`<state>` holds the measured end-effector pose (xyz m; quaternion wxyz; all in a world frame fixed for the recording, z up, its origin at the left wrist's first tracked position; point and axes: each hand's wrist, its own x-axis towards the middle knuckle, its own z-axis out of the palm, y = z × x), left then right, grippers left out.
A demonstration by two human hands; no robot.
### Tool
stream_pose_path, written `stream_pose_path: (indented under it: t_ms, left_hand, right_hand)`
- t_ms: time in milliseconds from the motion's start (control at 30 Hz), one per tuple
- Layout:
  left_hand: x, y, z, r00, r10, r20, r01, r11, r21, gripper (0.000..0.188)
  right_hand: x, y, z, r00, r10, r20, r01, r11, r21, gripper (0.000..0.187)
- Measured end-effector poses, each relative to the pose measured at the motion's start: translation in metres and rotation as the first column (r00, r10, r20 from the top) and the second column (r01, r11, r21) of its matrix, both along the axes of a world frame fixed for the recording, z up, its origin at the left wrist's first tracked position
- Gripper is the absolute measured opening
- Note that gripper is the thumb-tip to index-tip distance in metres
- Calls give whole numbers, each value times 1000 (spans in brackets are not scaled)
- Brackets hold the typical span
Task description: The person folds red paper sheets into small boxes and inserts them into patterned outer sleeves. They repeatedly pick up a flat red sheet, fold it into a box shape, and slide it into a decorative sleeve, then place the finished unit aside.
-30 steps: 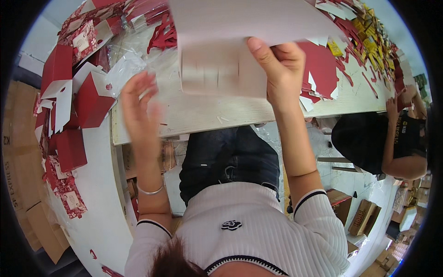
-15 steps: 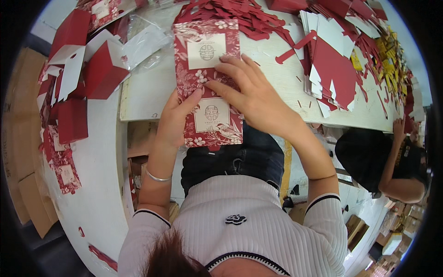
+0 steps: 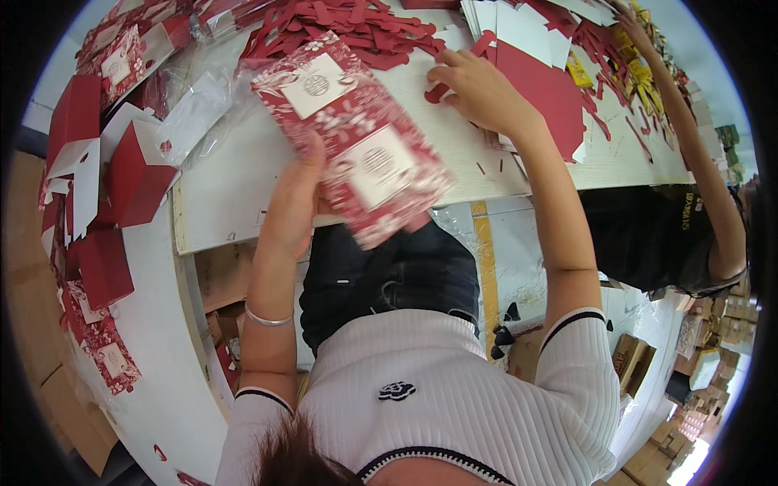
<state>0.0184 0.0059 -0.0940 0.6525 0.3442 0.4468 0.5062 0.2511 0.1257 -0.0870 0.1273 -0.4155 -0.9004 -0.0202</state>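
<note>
My left hand (image 3: 298,190) grips a red floral printed card (image 3: 344,130) by its left edge, thumb on top. The card is long, has two pale panels with round emblems, tilts to the right and is smeared by motion. Over the table, my right hand (image 3: 490,95) has its fingers curled round a narrow red paper strip (image 3: 438,94) with a rounded end. Part of that strip is hidden under the fingers. It lies at the left edge of a stack of red and white card sheets (image 3: 541,101).
A heap of red paper strips (image 3: 340,28) covers the far side of the table (image 3: 223,190). Folded red boxes (image 3: 139,174) and clear plastic stand at left. Yellow packets (image 3: 640,73) lie at far right, where another person's arm (image 3: 689,121) reaches in.
My right hand has left the printed card and moved right to the red strip. The card, in my left hand, has tilted. The other person's arm now reaches toward the yellow packets.
</note>
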Motion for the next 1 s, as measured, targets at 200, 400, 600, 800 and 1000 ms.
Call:
stream_pose_path:
  t_ms: [200,400,600,800,1000]
  left_hand:
    - [-24,0,8,838,-285,-465,247,959,-141,59]
    - [-27,-24,19,853,-94,-513,156,985,79,35]
    - [6,-19,42,976,31,-217,61,912,406,24]
    - [50,-2,53,956,251,-152,-113,793,599,28]
    - [39,-3,49,988,142,63,-153,817,557,15]
  right_hand:
    - [16,47,-7,985,174,7,-166,948,-271,17]
    - [4,37,13,757,-257,-601,-100,863,-495,12]
    - [-7,-1,53,-143,-394,-908,-521,810,-270,10]
    - [-40,-66,68,-206,-393,-896,-627,756,-187,5]
    - [-53,-92,50,-260,-346,-901,-515,840,-174,5]
